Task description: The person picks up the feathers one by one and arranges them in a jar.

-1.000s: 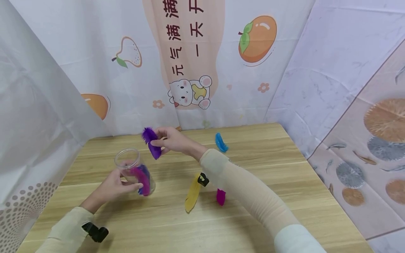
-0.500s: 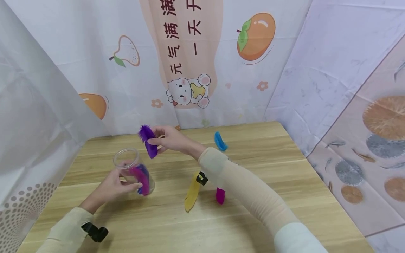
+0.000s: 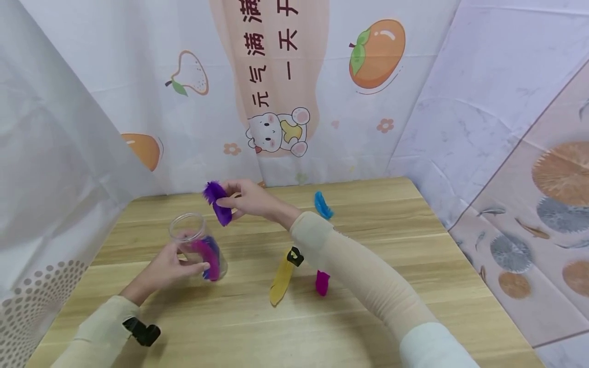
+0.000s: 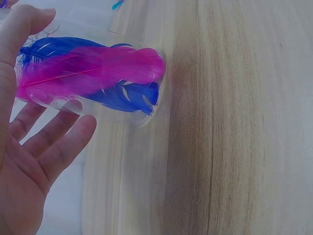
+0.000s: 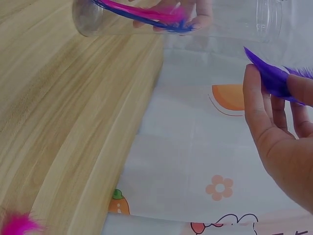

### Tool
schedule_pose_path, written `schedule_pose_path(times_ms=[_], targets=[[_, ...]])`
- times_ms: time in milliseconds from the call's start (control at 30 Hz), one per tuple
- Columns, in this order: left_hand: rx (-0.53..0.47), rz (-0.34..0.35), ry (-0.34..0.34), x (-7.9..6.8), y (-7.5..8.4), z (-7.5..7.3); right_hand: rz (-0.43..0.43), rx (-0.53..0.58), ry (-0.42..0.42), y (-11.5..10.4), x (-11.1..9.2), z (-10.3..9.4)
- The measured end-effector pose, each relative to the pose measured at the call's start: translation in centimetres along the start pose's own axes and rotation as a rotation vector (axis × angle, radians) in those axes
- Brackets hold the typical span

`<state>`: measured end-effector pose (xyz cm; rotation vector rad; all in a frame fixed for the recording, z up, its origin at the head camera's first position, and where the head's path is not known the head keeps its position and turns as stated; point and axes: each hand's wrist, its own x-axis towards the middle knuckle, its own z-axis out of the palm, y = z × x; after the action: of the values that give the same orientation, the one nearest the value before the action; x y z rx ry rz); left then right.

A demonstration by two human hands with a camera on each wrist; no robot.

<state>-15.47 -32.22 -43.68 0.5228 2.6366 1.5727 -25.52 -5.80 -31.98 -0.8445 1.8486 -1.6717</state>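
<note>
My left hand (image 3: 172, 267) grips a clear jar (image 5: 232, 20), which stands upright on the table. The thumb lies on its near side and the other fingers go behind it. Through the jar's wall a pink feather (image 4: 107, 66) and blue feathers (image 4: 132, 98) are visible. Up and to the right of the jar's open mouth, my right hand (image 3: 252, 199) pinches a purple feather (image 5: 274, 81) between thumb and fingers. That feather is apart from the jar, with its fluffy end pointing up and left in the head view.
A yellow feather (image 3: 281, 283) and a magenta feather (image 3: 322, 283) lie on the wooden table (image 3: 276, 340), close to the right forearm. Farther back lies a light blue feather (image 3: 323, 205). A printed curtain (image 3: 349, 128) hangs behind the table's far edge.
The right hand and the purple feather have shifted slightly left, a little closer to the jar. The left hand keeps its grip on the jar, and the view has shifted slightly.
</note>
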Motion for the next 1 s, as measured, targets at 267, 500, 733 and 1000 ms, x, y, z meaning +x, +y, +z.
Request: schedule_pose_path(times_ms=[267,500,733,1000], targets=[[-0.009,-0.016,-0.012,0.5,0.0,0.2,0.012,-0.001,0.003,-0.3,0.0,-0.3],[-0.014,-0.02,-0.025,0.4,0.1,-0.2,-0.012,0.0,0.0,-1.0,0.1,0.0],[-0.003,-0.011,-0.026,-0.1,0.3,-0.7,-0.021,0.011,-0.015,-1.3,0.2,0.7],[0.006,-0.008,-0.02,-0.2,0.2,-0.5,-0.023,0.013,-0.015,-1.6,0.1,1.0]])
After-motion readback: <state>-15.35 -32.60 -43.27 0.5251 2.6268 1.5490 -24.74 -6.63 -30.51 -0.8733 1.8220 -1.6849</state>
